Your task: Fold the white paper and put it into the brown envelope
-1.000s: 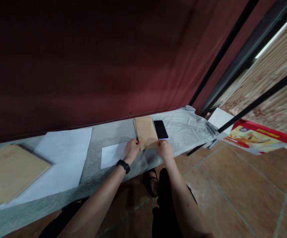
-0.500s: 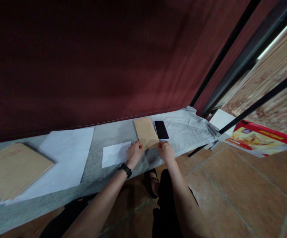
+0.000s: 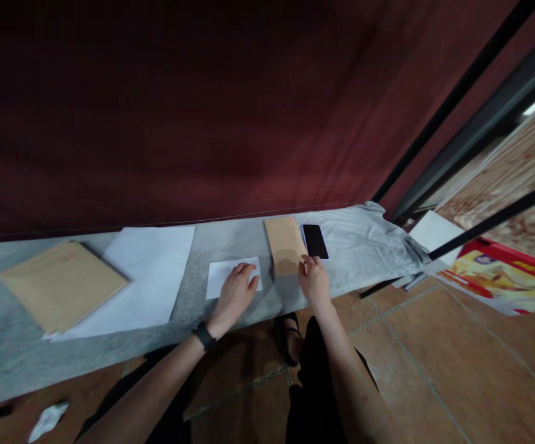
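A brown kraft-paper envelope lies flat on the grey cloth-covered bench. My right hand is at its lower right corner, thumb and fingers pinched on the edge. To the left, my left hand hovers over or rests on a small white sheet of paper, its fingers loosely bent and apart, holding nothing; whether it touches the sheet I cannot tell. A dark-screened phone lies just right of the envelope.
Several brown envelopes are stacked on large white sheets at the left of the narrow bench. A dark red wall rises behind it. Black poles and a red-yellow box stand right. Crumpled white paper lies on the floor.
My left hand has let go of the envelope's lower left corner and moved left over the small white sheet. My right hand stays at the envelope's right corner. The view has shifted left.
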`<state>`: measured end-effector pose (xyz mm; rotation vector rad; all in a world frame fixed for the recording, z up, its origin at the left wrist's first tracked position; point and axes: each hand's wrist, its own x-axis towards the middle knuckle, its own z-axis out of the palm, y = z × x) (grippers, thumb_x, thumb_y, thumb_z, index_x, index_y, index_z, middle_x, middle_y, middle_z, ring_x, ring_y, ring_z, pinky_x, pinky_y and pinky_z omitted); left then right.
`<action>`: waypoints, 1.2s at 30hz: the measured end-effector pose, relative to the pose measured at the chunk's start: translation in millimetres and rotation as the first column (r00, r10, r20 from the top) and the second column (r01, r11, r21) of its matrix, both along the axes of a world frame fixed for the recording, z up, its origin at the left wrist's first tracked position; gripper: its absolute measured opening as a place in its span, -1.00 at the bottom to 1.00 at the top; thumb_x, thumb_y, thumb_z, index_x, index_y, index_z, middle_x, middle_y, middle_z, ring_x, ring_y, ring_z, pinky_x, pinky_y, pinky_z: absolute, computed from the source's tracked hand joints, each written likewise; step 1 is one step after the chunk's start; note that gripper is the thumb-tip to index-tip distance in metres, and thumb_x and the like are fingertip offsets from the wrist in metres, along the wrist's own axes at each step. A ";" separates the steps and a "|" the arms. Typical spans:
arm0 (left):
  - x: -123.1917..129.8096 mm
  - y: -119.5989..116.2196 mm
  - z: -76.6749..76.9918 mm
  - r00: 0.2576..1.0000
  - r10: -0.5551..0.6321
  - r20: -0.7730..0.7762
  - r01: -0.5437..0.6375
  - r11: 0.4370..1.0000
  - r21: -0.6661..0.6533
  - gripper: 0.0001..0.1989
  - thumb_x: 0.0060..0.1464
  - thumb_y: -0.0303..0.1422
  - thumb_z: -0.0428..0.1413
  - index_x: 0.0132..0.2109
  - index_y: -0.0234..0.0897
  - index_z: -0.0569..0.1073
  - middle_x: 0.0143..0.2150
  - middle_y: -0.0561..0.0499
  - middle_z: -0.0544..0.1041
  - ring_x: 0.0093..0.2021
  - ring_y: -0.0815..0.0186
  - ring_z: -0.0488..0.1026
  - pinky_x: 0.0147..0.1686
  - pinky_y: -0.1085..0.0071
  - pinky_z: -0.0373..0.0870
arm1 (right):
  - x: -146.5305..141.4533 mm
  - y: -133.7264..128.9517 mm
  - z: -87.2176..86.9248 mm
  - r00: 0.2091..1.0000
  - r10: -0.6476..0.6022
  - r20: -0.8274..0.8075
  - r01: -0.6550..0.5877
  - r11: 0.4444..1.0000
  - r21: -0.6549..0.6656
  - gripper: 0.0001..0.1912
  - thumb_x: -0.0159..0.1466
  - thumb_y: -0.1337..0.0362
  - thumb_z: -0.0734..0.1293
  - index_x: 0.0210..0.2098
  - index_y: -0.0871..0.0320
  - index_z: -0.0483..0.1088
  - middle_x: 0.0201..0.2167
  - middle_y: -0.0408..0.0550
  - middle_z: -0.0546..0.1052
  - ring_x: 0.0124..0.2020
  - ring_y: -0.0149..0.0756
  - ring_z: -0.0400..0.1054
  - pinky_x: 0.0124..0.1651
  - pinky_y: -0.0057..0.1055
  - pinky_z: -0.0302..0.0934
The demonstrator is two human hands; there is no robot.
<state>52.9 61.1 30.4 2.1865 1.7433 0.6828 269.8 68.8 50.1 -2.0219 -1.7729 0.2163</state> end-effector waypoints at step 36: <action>-78.3 -31.9 -44.9 0.944 0.144 -0.298 -0.141 0.989 0.031 -0.37 0.32 -0.31 -0.22 0.45 -0.47 -0.03 0.47 -0.25 0.05 0.48 0.12 -0.10 0.41 0.07 -0.07 | -140.8 -0.6 -63.7 0.796 0.553 0.245 -0.550 0.831 -0.085 -0.44 0.49 0.11 0.07 0.41 0.17 0.05 0.45 0.10 0.02 0.45 -0.13 -0.08 0.43 -0.09 -0.14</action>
